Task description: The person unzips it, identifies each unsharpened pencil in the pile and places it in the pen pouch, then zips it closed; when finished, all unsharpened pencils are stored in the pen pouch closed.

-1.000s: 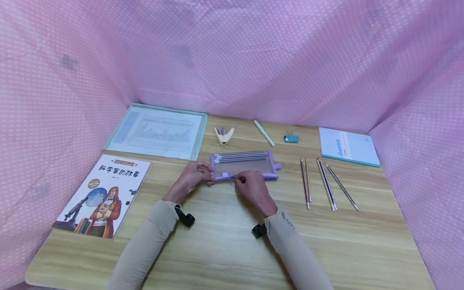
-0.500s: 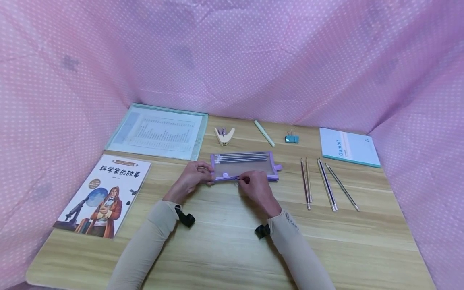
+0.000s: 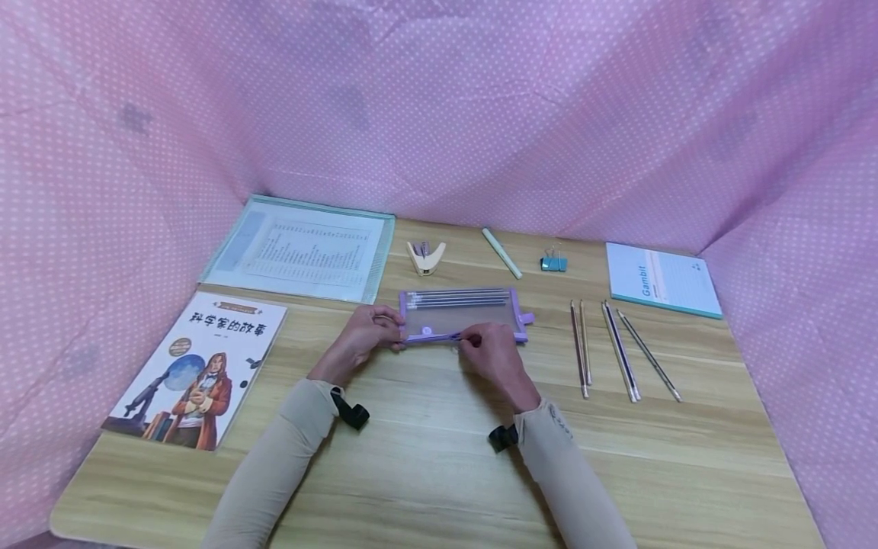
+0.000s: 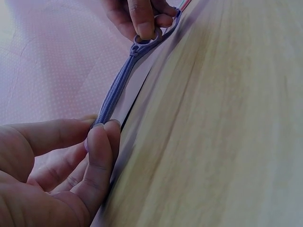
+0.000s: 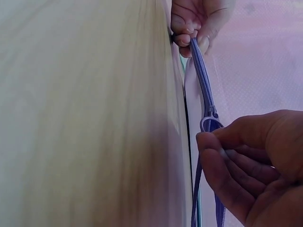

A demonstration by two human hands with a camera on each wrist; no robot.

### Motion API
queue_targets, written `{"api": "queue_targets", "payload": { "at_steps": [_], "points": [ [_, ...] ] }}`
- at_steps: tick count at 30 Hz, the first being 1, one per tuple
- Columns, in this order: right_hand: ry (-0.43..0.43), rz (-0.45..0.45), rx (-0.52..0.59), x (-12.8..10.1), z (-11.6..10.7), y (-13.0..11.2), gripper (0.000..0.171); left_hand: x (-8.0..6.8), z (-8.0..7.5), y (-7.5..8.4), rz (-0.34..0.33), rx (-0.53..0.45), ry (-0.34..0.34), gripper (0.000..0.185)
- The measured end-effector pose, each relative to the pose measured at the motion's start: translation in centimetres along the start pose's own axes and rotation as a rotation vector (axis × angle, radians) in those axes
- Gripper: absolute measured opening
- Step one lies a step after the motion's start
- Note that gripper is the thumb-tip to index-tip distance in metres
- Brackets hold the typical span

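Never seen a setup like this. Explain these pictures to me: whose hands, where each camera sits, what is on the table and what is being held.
No machine here: a person works with two bare hands and wears three cameras. The wide picture comes from the head, looking down at a wooden table walled in by pink dotted cloth. The two close pictures come from the wrists.

The left hand pinches the left end of a purple zip pencil case. The right hand pinches its ring-shaped zip pull.

Around it lie a storybook, a clear folder with a printed sheet, a staple remover, a pale green pen, a binder clip, a Gambit notebook and five loose pencils.
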State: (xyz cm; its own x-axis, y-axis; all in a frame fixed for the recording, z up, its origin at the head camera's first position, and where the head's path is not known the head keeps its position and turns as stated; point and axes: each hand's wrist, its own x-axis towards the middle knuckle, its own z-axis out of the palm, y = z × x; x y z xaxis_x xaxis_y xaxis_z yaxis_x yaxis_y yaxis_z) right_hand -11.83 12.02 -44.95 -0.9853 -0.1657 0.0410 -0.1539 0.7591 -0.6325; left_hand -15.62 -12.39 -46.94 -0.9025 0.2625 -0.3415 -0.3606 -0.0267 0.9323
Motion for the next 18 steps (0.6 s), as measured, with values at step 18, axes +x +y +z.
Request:
{"api": "queue_targets", "payload": {
  "at_steps": [18],
  "points": [
    [-0.008,0.055,-0.001,-0.3,-1.4,1.6,0.012,-0.1,0.0,0.0,0.011,0.014,0.003,0.023]
  ]
}}
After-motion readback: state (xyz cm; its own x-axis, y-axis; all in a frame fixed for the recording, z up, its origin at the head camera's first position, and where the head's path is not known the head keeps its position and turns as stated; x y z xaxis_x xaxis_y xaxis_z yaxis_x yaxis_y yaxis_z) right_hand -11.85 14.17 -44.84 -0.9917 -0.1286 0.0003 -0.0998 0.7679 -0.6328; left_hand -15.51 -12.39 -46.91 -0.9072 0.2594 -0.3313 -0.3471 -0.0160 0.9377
